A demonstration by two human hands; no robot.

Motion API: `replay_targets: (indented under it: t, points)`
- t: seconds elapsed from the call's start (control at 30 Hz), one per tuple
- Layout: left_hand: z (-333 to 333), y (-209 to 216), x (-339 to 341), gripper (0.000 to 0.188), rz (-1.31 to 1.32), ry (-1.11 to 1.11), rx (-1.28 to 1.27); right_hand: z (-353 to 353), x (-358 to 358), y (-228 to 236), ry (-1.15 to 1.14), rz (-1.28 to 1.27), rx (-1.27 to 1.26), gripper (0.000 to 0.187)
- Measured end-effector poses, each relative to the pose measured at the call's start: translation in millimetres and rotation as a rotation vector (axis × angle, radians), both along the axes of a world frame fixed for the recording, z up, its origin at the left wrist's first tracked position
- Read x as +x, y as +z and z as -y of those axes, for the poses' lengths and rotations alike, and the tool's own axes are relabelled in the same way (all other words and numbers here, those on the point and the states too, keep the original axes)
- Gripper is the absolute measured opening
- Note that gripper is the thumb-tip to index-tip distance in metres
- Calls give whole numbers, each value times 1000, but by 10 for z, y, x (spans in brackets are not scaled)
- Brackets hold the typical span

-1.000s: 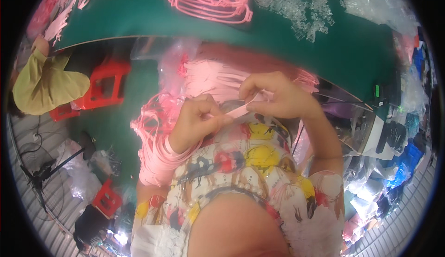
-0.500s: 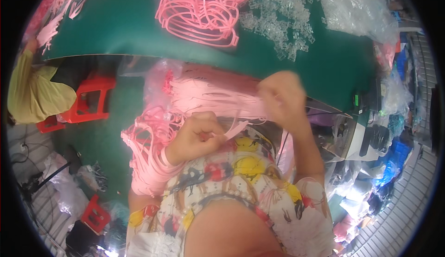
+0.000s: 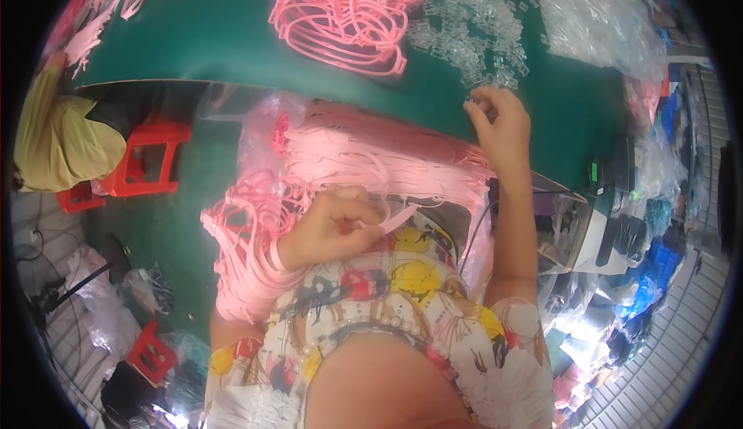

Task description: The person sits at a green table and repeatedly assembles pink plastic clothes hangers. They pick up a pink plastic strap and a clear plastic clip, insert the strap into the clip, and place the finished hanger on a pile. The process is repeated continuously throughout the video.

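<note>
My left hand (image 3: 333,224) is closed around a flat pink strap (image 3: 398,218), whose end sticks out to the right of the fingers. A thick bunch of pink straps (image 3: 251,286) hangs over my left wrist and forearm. Over the front edge of the green table, my right hand (image 3: 503,123) is held with thumb and fingers pinched. A tiny glint shows at its fingertips, too small to name. Just beyond it lies a scattered heap of small clear plastic buckles (image 3: 464,30). Many pink straps (image 3: 348,154) lie layered across in front of me, below the table edge.
A pile of looped pink straps (image 3: 348,15) rests on the green table (image 3: 193,42), beside the buckles. Clear plastic bags (image 3: 592,15) lie at the far right. To the left, a person in a yellowish top (image 3: 66,143) is near a red stool (image 3: 151,158).
My right hand has moved up and forward from beside the layered straps to the near edge of the clear buckles. My left hand has stayed almost in place, still on the strap.
</note>
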State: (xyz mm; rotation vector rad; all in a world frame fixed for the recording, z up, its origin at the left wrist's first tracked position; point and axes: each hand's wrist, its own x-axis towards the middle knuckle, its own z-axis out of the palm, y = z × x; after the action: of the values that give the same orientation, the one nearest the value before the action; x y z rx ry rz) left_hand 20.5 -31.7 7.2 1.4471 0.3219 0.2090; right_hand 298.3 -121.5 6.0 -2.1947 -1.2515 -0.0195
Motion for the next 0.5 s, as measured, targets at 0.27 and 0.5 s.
replay_targets:
  t: [0.27, 0.5]
  points:
    - [-31, 5, -10, 4, 9, -5, 60, 58, -172, 110, 52, -334, 53, 12]
    - [-53, 45, -24, 7, -2, 114, 134, 83, -1030, 264, 475, -673, 59, 11]
